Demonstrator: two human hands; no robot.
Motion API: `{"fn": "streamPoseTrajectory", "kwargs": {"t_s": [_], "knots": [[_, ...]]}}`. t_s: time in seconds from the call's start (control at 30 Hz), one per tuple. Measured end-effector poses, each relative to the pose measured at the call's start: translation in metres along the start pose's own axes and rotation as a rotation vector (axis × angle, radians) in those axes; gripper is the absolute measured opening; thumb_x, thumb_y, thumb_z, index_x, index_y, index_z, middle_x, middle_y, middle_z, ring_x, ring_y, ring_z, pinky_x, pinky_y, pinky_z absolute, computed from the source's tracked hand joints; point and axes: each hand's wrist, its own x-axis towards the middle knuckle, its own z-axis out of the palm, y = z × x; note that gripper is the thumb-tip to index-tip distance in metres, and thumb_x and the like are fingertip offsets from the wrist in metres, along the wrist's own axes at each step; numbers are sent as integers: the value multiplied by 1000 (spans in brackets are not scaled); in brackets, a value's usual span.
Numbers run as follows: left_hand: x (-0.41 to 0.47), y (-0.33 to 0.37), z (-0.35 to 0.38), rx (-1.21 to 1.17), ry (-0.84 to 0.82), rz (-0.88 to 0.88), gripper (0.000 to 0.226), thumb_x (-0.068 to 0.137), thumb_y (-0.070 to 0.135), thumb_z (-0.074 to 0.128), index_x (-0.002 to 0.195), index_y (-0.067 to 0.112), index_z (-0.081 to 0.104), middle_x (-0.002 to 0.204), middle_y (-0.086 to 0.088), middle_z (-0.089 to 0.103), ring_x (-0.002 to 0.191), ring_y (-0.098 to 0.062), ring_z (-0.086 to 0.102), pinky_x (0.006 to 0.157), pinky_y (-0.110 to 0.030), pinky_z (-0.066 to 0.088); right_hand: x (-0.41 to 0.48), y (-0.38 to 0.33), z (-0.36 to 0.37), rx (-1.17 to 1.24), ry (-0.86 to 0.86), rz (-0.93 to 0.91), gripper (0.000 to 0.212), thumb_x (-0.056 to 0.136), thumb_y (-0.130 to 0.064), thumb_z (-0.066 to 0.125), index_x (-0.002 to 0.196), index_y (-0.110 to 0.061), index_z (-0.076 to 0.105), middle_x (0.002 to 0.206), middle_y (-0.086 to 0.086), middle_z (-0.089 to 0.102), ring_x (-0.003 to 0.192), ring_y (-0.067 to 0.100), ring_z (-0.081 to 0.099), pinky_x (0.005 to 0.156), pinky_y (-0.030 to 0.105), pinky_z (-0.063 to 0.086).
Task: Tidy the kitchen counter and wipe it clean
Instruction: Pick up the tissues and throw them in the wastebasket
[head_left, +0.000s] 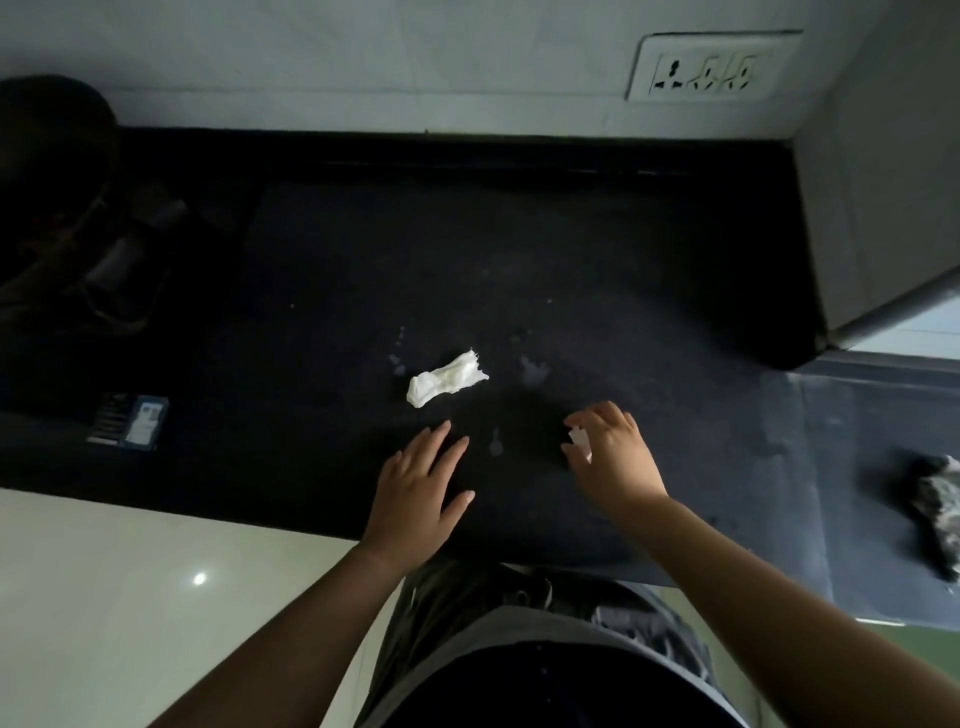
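A crumpled white tissue (445, 378) lies on the dark counter (519, 260), with small wet spots around it. My left hand (423, 488) rests flat near the counter's front edge, fingers straight, just below the tissue. My right hand (610, 454) hovers to the right of it, fingers curled round a small white scrap (581, 441) of paper. A grey patterned cloth (937, 506) lies at the far right.
A small blue-and-white packet (130, 421) lies on the left of the counter. Dark cookware (57, 171) stands at the back left. A wall socket (711, 65) sits above the back edge, and a grey wall block (883, 208) bounds the right side.
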Motion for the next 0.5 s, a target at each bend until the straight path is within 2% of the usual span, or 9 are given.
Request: {"fn": "streamPoseTrajectory", "kwargs": {"t_s": [0.17,0.33,0.5], "knots": [[3,-14,-13,-78,-55,68,55,93,46,42,144,28,30,157,4,18,145,-17,11,114,-34,17,14,-37,1,83,68,-71,34,86,-20,60,119,-13,55,117,7,53,108,25,47,82,24,33],[5,-51,-43,-127,-8,80,44,93,41,45,134,24,46,142,3,43,134,-13,34,106,-35,34,48,-91,14,147,85,-129,35,85,-22,61,119,-16,55,116,3,53,111,21,46,85,24,35],[18,-103,-68,-71,28,24,44,94,41,44,134,24,45,140,3,44,132,-12,36,106,-35,35,80,-127,35,121,72,-135,37,87,-24,60,122,-16,53,120,2,50,112,20,46,87,23,36]]}}
